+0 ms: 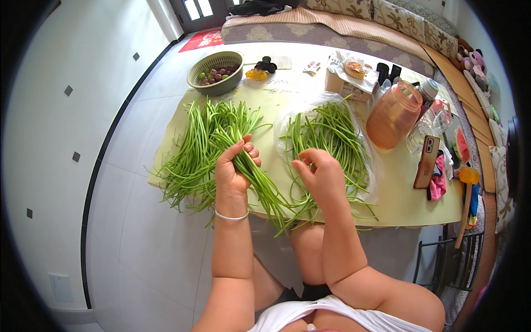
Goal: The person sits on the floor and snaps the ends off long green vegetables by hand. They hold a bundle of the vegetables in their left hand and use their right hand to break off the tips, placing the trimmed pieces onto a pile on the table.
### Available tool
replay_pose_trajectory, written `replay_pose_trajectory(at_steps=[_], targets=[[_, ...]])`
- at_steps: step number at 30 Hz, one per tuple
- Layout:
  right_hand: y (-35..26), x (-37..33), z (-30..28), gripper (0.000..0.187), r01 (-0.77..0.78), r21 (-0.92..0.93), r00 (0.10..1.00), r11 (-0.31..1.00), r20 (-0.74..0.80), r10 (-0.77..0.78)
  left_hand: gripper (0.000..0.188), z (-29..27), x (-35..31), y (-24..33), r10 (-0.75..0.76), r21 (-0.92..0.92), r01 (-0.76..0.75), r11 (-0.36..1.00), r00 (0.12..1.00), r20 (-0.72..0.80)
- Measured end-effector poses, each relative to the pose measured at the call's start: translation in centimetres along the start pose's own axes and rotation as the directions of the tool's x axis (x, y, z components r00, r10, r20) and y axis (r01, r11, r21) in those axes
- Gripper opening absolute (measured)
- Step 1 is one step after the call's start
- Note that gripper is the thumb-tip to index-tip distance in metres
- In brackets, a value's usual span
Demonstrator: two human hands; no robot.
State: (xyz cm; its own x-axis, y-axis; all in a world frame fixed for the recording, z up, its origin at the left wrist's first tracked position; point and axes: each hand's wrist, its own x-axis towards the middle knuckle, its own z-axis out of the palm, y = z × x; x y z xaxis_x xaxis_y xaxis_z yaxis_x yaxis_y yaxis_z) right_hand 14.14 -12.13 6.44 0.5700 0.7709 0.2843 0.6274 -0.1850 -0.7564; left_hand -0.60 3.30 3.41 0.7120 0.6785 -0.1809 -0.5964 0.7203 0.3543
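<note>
My left hand (234, 166) is wrapped round a bundle of long green stems (259, 180) that look like garlic scapes. Their lower ends hang past the table's near edge. Under and beyond that hand lies a loose, spread pile of the same stems (191, 149). My right hand (319, 171) hovers at the near left side of a second heap of stems (345, 141), which lies on a clear plastic bag (373, 180). Its fingers are curled, with thumb and forefinger close together; whatever may be between them is too small to make out.
On the pale table (260, 91) stand a basket (191, 74) of grapes, a yellow item (256, 74), a small box (348, 90) with a round pastry (354, 69), and a big orange jug (394, 116). A phone (426, 160) lies at the right edge, near a melon slice (461, 145).
</note>
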Motion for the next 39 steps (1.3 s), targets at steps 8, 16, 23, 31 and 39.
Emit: replay_pose_trajectory(at_steps=[8,16,23,31,39], targets=[[3.6,0.7,1.3,0.018,-0.136,-0.267,0.988,0.954,0.035,0.150,0.017,0.8,0.0,-1.4,-0.016,0.195,0.014,0.981,1.000,0.006],[0.6,0.9,0.1,0.010,-0.057,0.469,0.987,0.882,-0.105,0.119,0.018,3.9,-1.6,-3.7,0.033,0.479,-0.024,0.877,0.999,-0.010],[0.5,0.7,0.7,0.013,0.121,0.312,0.991,0.942,-0.094,-0.096,0.015,4.7,-1.6,-5.9,0.107,0.564,-0.127,0.816,0.992,0.069],[2.0,0.8,1.3,0.013,-0.005,0.293,1.000,0.956,0.014,0.001,0.016,4.5,-1.8,-3.7,0.339,0.379,-0.310,0.872,0.941,-0.009],[4.9,1.3,1.5,0.012,-0.039,-0.012,0.989,0.999,-0.144,0.037,0.014,4.4,-3.7,1.1,0.535,0.171,-0.523,0.835,0.844,-0.027]])
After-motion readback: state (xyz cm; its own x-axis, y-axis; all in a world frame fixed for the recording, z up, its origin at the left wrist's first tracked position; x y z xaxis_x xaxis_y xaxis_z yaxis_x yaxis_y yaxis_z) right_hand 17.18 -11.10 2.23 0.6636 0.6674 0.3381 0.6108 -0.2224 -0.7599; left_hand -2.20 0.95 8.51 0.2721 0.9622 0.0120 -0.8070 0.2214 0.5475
